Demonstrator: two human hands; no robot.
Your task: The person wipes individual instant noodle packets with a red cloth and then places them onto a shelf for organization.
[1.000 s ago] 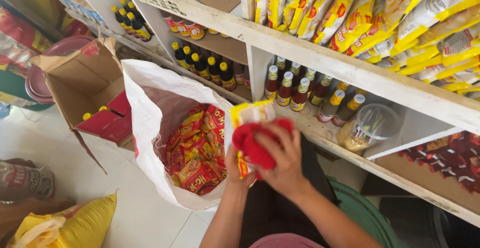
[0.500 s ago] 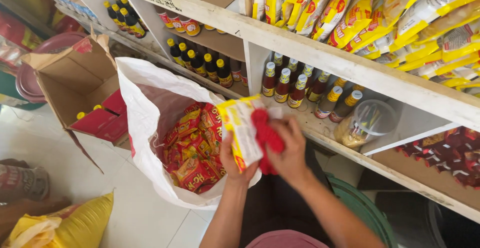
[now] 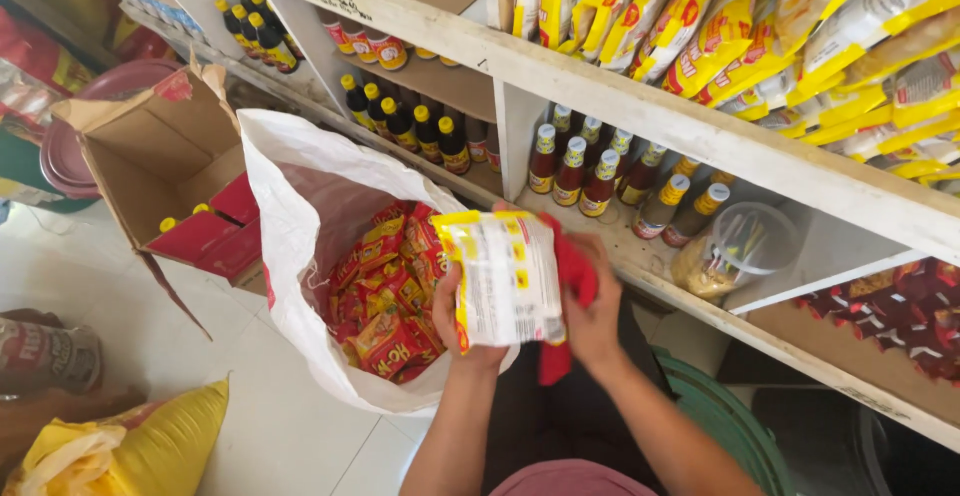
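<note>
A long white shelf [image 3: 640, 106] ran across the wall, its top tier stacked with yellow packets [image 3: 760, 26] and its lower bays lined with dark bottles [image 3: 590, 171]. On the floor to the left stood an open carton [image 3: 150, 156], and beside it a white sack [image 3: 300, 256] gaped wide, half full of red-and-yellow sachets [image 3: 385, 291]. A clear jar [image 3: 735, 251] lay tilted on the lower shelf board, near the bottles.

Just above the sack's rim, the person held up a white-and-yellow pack [image 3: 505, 276]. The left hand [image 3: 460, 331] was clamped on its lower left edge, thumb in front. The right hand [image 3: 595, 306] was closed around a red cloth [image 3: 572, 281], pressed against the pack's right side.
</note>
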